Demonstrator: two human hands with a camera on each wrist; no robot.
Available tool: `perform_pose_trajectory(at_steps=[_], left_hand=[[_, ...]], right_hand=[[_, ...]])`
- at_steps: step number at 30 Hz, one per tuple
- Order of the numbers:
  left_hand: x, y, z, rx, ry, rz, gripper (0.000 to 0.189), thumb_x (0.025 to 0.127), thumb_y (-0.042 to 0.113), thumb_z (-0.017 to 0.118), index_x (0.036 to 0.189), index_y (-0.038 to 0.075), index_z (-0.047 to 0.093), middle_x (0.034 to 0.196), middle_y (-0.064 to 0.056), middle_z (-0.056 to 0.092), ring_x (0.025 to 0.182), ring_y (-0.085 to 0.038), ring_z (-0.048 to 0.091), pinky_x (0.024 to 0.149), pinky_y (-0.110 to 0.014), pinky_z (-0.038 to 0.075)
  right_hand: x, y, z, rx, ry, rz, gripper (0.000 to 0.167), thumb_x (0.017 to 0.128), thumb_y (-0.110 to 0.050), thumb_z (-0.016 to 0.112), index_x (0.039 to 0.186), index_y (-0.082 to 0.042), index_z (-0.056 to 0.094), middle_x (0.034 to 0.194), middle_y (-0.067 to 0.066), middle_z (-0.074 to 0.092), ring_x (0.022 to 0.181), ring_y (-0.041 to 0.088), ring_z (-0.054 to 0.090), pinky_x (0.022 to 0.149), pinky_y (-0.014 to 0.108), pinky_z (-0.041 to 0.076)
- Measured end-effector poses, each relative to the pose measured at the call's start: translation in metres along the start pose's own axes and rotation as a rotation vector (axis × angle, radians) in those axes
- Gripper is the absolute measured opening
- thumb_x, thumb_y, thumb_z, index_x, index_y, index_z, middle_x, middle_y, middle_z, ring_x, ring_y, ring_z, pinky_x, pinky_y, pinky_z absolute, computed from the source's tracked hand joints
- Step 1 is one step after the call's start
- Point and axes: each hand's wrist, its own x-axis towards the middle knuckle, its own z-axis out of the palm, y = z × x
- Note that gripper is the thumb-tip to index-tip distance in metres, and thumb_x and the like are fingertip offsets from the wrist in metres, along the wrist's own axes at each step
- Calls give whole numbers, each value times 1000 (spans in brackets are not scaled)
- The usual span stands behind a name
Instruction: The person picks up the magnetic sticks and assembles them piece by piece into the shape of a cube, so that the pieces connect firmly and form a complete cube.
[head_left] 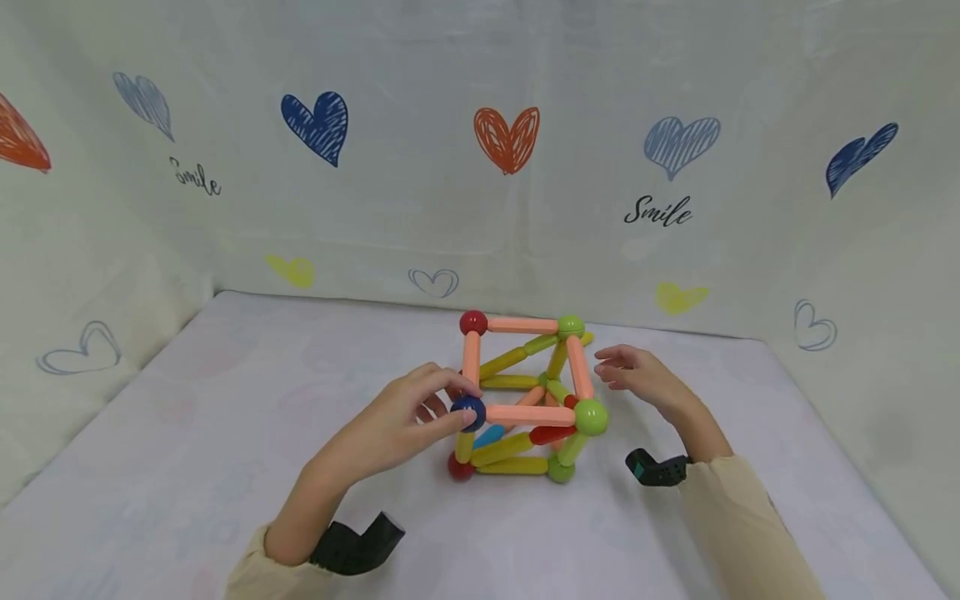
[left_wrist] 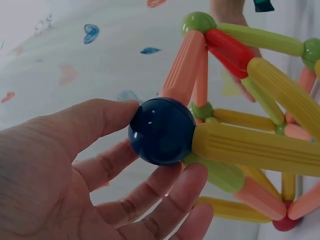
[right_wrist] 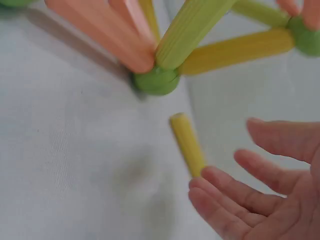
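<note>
A cube-like frame of magnetic sticks and balls stands on the table, with salmon sticks [head_left: 529, 415] along its top. My left hand [head_left: 420, 408] pinches the dark blue ball [left_wrist: 162, 131] at its near left top corner between thumb and fingers. A yellow stick and a salmon stick meet that ball in the left wrist view. To the right of the frame, my right hand [head_left: 637, 379] holds nothing, its fingers loosely bent. Near its fingertips in the right wrist view is a separate yellow stick [right_wrist: 187, 144], mostly hidden behind the frame in the head view.
Green balls [head_left: 591, 417] mark the frame's right corners; a red ball [head_left: 473, 322] tops its far left corner. Yellow, green, red and blue sticks cross inside. A white cloth wall [head_left: 420, 208] with printed hearts rises behind the pale table [head_left: 225, 433].
</note>
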Motion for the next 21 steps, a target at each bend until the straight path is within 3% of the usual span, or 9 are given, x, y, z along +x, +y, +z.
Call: perform_pose_trajectory(at_steps=[5, 8, 11, 13, 16, 19, 21], left_hand=[[-2, 1, -1, -7, -18, 0, 23, 91, 26, 60, 109, 13, 59, 103, -2, 55, 87, -17, 54, 78, -26, 49], [-5, 3, -4, 1, -32, -9, 23, 90, 28, 60, 108, 13, 59, 102, -2, 55, 86, -15, 53, 77, -26, 49], [-6, 4, -7, 8, -48, -19, 23, 90, 29, 60, 107, 14, 58, 101, -2, 55, 86, -15, 53, 76, -27, 49], [-7, 5, -8, 11, -57, -25, 23, 90, 30, 60, 107, 14, 58, 101, -2, 55, 86, -16, 53, 76, -27, 49], [-7, 5, -10, 14, -64, -27, 23, 90, 30, 60, 107, 13, 58, 101, -2, 55, 87, -17, 53, 76, -27, 49], [-7, 5, -10, 11, -66, -30, 23, 90, 30, 60, 107, 13, 58, 101, -2, 55, 88, -16, 53, 77, -26, 49], [-7, 4, -10, 7, -65, -31, 24, 90, 30, 60, 107, 13, 58, 101, -2, 55, 88, -16, 53, 77, -26, 49]], right_hand=[[31, 8, 6, 92, 66, 144, 64, 96, -35, 46, 140, 8, 27, 133, 27, 46, 112, 31, 56, 101, 42, 41], [45, 11, 10, 119, 117, 182, 71, 95, -37, 48, 140, 12, 22, 124, 26, 53, 94, 21, 62, 90, 33, 48], [58, 13, 14, 111, 183, 200, 73, 94, -36, 50, 140, 13, 21, 106, 20, 61, 75, 10, 59, 75, 24, 51], [65, 13, 16, 83, 215, 208, 73, 93, -35, 50, 140, 13, 21, 100, 18, 60, 71, 11, 57, 72, 24, 49], [71, 12, 21, 13, 244, 217, 71, 93, -34, 47, 140, 14, 22, 116, 26, 55, 95, 27, 59, 89, 37, 48], [74, 8, 26, -46, 257, 223, 71, 93, -33, 44, 140, 14, 20, 138, 32, 36, 125, 42, 41, 104, 50, 34], [73, 5, 30, -64, 263, 229, 72, 90, -33, 46, 140, 13, 20, 142, 33, 30, 131, 46, 31, 106, 54, 30]])
